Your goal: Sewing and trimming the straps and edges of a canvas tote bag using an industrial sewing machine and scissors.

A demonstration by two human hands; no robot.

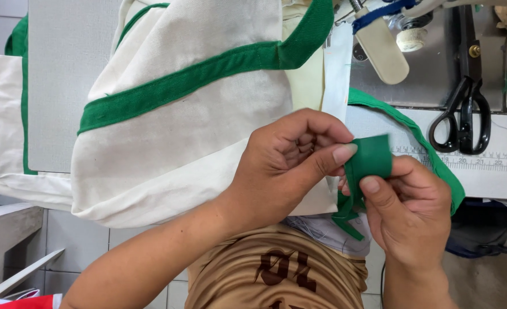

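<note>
My left hand (285,163) and my right hand (411,209) both pinch the folded end of a green fabric strap (372,157) in front of my chest. The left thumb presses the fold from the left, the right thumb from below. The strap runs up in a curve over the table edge. A cream canvas bag (179,131) with a green band (173,88) sewn across it lies draped over the table and my lap, under my left hand.
Black scissors (464,117) lie at the right on the sewing table (494,171), beside a printed ruler strip along its edge. A sewing machine's presser area and a cream lever (382,51) sit at the top. More cream and green fabric (4,114) hangs at the left.
</note>
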